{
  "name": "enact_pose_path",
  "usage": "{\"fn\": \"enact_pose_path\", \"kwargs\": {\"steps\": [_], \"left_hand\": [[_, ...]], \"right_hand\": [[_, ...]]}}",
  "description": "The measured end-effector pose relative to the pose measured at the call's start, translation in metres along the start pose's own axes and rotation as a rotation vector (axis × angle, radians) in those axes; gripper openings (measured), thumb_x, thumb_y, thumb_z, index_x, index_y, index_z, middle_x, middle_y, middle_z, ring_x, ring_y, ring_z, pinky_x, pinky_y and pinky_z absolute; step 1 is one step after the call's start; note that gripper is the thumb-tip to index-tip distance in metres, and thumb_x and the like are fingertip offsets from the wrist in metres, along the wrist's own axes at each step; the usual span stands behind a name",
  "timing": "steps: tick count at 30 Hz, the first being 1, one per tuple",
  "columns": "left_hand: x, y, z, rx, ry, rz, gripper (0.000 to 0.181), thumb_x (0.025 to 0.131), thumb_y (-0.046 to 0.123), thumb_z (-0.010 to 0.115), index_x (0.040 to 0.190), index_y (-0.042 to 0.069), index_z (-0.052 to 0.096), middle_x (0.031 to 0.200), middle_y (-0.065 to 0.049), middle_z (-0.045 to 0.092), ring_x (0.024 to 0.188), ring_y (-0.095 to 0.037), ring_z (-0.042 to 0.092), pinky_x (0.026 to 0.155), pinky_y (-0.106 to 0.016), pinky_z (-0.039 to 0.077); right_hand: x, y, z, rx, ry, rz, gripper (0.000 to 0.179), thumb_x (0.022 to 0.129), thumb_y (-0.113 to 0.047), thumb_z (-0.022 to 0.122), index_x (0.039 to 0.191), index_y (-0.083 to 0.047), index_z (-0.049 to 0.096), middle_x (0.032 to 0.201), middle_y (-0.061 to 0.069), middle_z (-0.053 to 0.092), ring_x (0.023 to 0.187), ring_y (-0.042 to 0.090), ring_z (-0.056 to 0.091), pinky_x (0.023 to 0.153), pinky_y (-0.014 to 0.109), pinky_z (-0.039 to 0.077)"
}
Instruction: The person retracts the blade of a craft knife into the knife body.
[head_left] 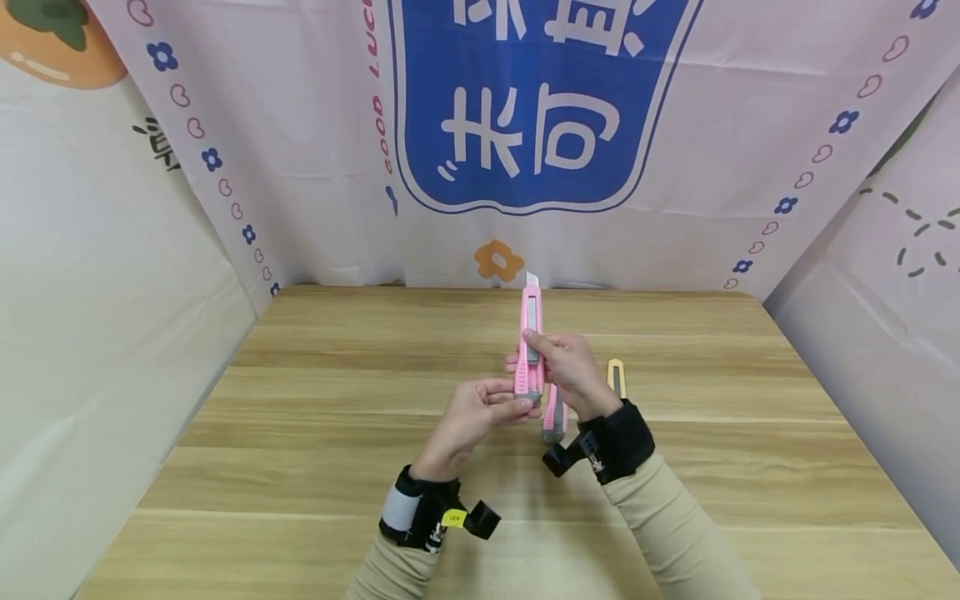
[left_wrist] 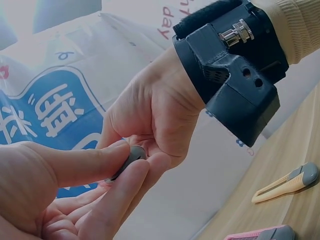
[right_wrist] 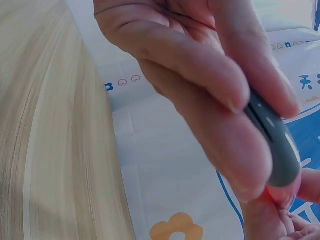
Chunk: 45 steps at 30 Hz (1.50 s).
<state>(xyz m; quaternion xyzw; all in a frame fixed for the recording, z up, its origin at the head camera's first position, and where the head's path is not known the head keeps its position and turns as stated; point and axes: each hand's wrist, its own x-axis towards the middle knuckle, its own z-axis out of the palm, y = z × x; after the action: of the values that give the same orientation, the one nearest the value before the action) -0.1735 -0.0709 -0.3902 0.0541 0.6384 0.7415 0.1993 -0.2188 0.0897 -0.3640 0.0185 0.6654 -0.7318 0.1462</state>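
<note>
A pink utility knife (head_left: pixel 529 379) stands nearly upright over the table, its silver blade (head_left: pixel 532 279) showing at the top. My left hand (head_left: pixel 476 417) pinches the knife's grey bottom end between thumb and fingers; the right wrist view shows this grey end (right_wrist: pixel 284 155) close up. My right hand (head_left: pixel 573 371) grips the body higher up, thumb on the front by the grey slider (head_left: pixel 532 354), fingers behind. On the table lie a second pink utility knife (head_left: pixel 555 417), partly hidden by the right hand, and a yellow utility knife (left_wrist: pixel 290 184) with a grey end.
The wood-grain table (head_left: pixel 300 417) reaches back to a printed cloth (head_left: pixel 322 233) with a blue panel. White cloth walls stand on both sides. Black camera straps (head_left: pixel 618 442) circle both wrists, with camera blocks jutting out near the work.
</note>
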Motion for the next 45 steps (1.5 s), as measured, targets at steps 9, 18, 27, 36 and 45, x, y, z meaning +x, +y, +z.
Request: {"fn": "enact_pose_path", "kwargs": {"steps": [9,18,27,36,45], "left_hand": [[-0.0007,0.0,-0.0014,-0.008,-0.009,-0.005,0.033,0.089,0.001,0.064,0.121,-0.007,0.06,0.107,-0.017,0.073,0.084,-0.01,0.074,0.091,-0.036,0.059],[-0.0007,-0.0001,-0.0018,0.002,-0.006,-0.003,0.032,0.089,0.001,0.064,0.12,-0.006,0.061,0.107,-0.016,0.074,0.085,-0.01,0.074,0.101,-0.049,0.051],[-0.0008,0.0002,-0.0021,-0.004,-0.011,0.002,0.031,0.09,0.0,0.062,0.12,-0.007,0.06,0.108,-0.017,0.073,0.084,-0.01,0.074,0.095,-0.04,0.057],[-0.001,0.0006,-0.0027,0.002,-0.019,0.009,0.032,0.09,0.0,0.062,0.121,-0.008,0.059,0.109,-0.019,0.073,0.085,-0.01,0.074,0.095,-0.04,0.056],[-0.0017,0.0008,-0.0034,0.004,-0.017,0.015,0.032,0.091,0.002,0.062,0.121,-0.008,0.06,0.106,-0.016,0.074,0.085,-0.009,0.074,0.088,-0.031,0.06]], "right_hand": [[-0.0013,0.0024,0.0006,0.015,-0.016,-0.017,0.043,0.1,-0.023,0.052,0.126,0.011,0.054,0.073,-0.006,0.075,0.073,0.007,0.072,0.071,0.022,0.061],[-0.0011,0.0042,0.0004,0.011,-0.013,-0.019,0.042,0.1,-0.023,0.053,0.126,0.01,0.055,0.071,-0.007,0.074,0.072,0.006,0.072,0.07,0.021,0.061],[0.0014,0.0053,-0.0001,0.01,-0.025,-0.023,0.043,0.1,-0.023,0.053,0.124,0.012,0.055,0.071,-0.007,0.074,0.072,0.006,0.072,0.072,0.021,0.061],[-0.0001,0.005,-0.0007,0.023,-0.048,-0.034,0.042,0.1,-0.02,0.052,0.127,0.013,0.052,0.072,-0.008,0.074,0.072,0.006,0.072,0.071,0.02,0.061],[0.0001,0.0066,0.0,0.024,-0.05,-0.043,0.042,0.1,-0.018,0.051,0.129,0.012,0.051,0.072,-0.009,0.074,0.073,0.005,0.072,0.07,0.019,0.06]]}}
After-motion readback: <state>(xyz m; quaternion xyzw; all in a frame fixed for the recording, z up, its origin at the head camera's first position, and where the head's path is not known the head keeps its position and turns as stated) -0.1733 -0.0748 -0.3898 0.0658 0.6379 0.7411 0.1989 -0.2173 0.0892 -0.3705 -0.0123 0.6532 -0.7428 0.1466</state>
